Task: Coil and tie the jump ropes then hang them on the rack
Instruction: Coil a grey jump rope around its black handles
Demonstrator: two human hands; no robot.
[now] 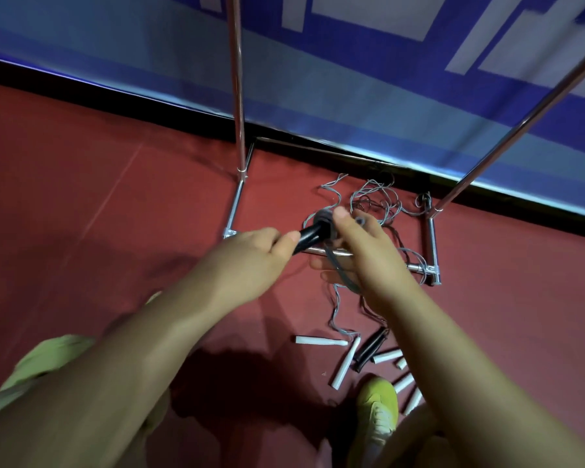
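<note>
Head view, looking down past both forearms at the rack base on the red floor. Left hand has its fingers clenched round a black handle, held just above the rack's front base bar. Right hand is at the handle's far end, thumb up by the wound grey cord there, with a dark strand of cord running across its palm; fingers curled on that cord, though exact pinch is partly hidden. So one jump rope is mid-coil around its handle, nothing hung on the rack yet from what shows.

Remaining ropes: loose grey tangle inside the rack base, behind the hands; white handles and a black pair on the floor in front of the rack, by the green shoe.

Risks, my read:
- trailing cord looks to run into the tangle, so pulling could drag in other ropes or knot them
- cord may snag on the rack's base bar or corner joint
- slack in the right hand and the wraps spring off the handle
- handles by the shoe are a trip or crush hazard
</note>
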